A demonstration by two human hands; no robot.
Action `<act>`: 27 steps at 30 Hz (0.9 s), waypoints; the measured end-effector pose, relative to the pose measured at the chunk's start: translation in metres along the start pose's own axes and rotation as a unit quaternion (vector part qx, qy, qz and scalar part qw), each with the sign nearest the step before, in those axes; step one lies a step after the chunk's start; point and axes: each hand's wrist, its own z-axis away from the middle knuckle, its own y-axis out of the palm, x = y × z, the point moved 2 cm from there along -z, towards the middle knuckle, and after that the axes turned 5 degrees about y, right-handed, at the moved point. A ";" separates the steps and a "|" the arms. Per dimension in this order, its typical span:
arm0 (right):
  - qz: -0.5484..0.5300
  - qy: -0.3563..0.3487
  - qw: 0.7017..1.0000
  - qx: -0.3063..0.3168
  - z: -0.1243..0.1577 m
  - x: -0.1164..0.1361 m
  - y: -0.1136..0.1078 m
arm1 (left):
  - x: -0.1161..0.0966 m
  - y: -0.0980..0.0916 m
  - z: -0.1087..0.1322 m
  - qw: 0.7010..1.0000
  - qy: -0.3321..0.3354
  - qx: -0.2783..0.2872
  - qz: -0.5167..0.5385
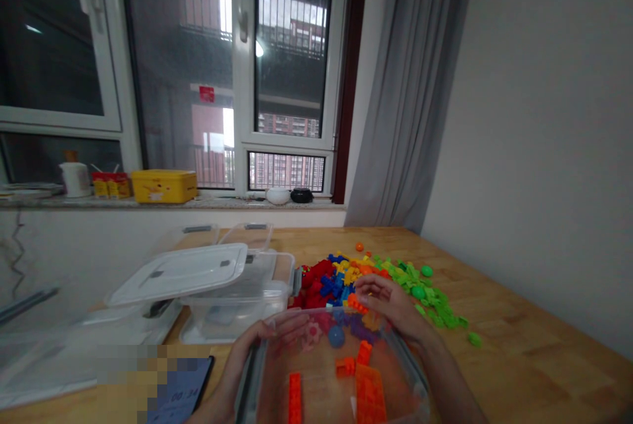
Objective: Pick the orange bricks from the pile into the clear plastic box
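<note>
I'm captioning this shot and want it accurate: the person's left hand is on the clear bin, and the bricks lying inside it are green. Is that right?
One thing is off: the bricks are orange, as the head view shows. The left hand is on the clear bin.

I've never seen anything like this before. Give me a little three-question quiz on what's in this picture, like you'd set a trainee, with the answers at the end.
1. True or false: the bricks lying inside the nearest clear box are orange.
2. Fill in: the person's ____ hand is the one nearer to the green pieces.
3. Multiple choice: the yellow box stands on
A. the floor
B. the windowsill
C. a chair

Key:
1. True
2. right
3. B
</note>
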 end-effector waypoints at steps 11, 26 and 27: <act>0.038 0.019 0.992 0.117 -0.001 -0.007 0.004 | 0.002 -0.004 0.001 1.000 0.002 0.003 0.009; 0.032 0.015 0.991 0.131 0.000 -0.009 0.004 | 0.001 -0.005 0.001 1.000 0.007 -0.011 -0.008; 0.031 0.015 0.992 0.125 0.000 -0.009 0.004 | 0.001 -0.005 0.001 1.000 0.007 -0.010 -0.010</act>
